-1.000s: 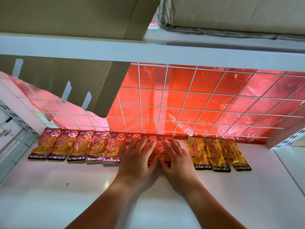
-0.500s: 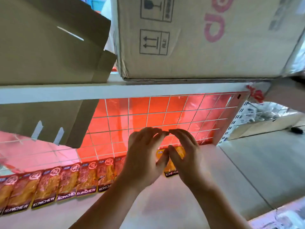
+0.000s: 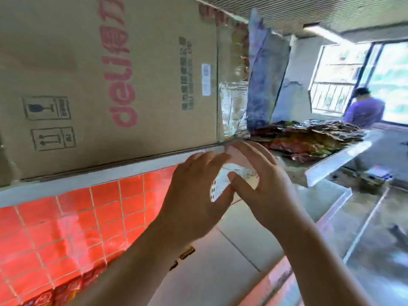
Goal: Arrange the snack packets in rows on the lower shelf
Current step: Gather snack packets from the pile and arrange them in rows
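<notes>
Head view: both my hands raised before the upper shelf's edge, gripping nothing.
My left hand point(image 3: 194, 195) and right hand point(image 3: 265, 188) are spread, fingers relaxed, thumbs nearly touching. Loose snack packets point(image 3: 309, 140) lie heaped right of the cardboard box point(image 3: 110, 85); a blurred row point(image 3: 44, 298) lines the lower shelf point(image 3: 220, 272).

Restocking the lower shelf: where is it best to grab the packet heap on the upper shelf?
Probably the near edge of the packet heap, reached from the open front of the upper shelf. Packets there lie flat, loose and overlapping, so fingers can slide under a few.
</notes>
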The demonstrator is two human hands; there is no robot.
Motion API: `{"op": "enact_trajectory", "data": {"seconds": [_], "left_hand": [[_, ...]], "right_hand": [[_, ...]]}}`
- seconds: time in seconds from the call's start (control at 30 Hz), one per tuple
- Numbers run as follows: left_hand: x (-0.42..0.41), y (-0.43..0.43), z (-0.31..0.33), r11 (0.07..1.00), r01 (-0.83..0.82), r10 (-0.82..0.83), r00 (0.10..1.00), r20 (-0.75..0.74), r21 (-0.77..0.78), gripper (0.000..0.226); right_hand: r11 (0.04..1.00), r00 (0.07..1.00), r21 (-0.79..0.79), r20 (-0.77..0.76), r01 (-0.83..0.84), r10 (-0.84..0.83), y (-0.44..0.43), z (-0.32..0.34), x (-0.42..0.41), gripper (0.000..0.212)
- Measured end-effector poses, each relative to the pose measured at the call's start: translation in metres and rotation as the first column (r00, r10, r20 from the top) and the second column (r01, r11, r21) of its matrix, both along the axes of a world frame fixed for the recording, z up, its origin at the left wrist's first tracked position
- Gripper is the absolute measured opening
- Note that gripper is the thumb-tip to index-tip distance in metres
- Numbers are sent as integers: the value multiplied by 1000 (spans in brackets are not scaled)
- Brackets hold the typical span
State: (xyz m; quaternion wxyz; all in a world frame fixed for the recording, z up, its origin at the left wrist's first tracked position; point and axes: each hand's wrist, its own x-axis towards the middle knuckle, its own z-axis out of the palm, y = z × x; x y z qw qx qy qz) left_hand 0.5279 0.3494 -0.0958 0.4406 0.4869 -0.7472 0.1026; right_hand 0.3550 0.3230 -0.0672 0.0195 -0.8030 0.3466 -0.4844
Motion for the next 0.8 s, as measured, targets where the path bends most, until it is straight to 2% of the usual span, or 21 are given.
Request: {"op": "enact_trajectory", "data": {"seconds": [0.13, 0.27, 0.47, 0.63, 0.8], "left_hand": [[-66, -19, 34, 999, 40, -41, 999, 23, 15, 62], [-126, -34, 47, 999, 15, -15, 1000, 13, 42, 68], [-197, -52, 50, 990, -51, 51, 999, 7, 130, 70], [-235, -66, 51, 975, -125, 120, 992, 39, 184, 68], [-244, -85, 61, 956, -142, 149, 989, -8, 257, 59]], "right_hand": [[999, 1000, -38, -12, 20, -21, -12, 23, -73, 54], [996, 996, -50, -25, 79, -80, -33, 33, -146, 64], [997, 996, 13, -42, 74, -73, -59, 36, -238, 60], [997, 997, 43, -49, 61, -59, -81, 40, -280, 55], [995, 992, 63, -108, 71, -64, -104, 41, -293, 58]]}}
